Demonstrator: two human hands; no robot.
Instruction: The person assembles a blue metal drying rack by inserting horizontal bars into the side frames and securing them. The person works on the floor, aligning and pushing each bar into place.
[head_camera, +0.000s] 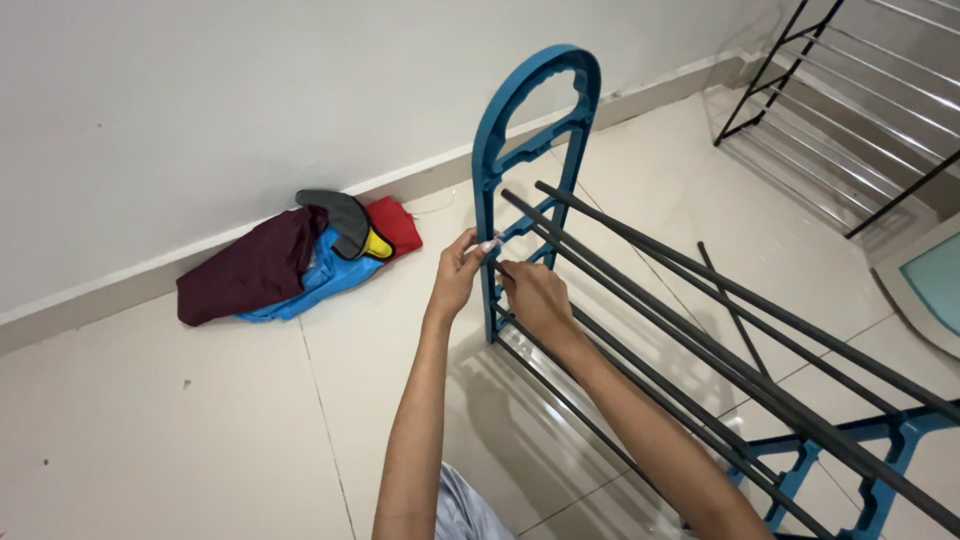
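Left hand pinching blue rack side panel, right hand gripping dark rod at panel, clothes pile on floor

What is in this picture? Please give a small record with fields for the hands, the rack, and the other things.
left hand: fingertips pinch the edge of the blue side frame
right hand: at the same frame, where a dark rod meets it; grip not clear
blue side frame: upright on the tiled floor
second blue frame: lower right, holds the rods' far ends
cloth pile: maroon, blue, red, by the wall
metal rack: top right, apart
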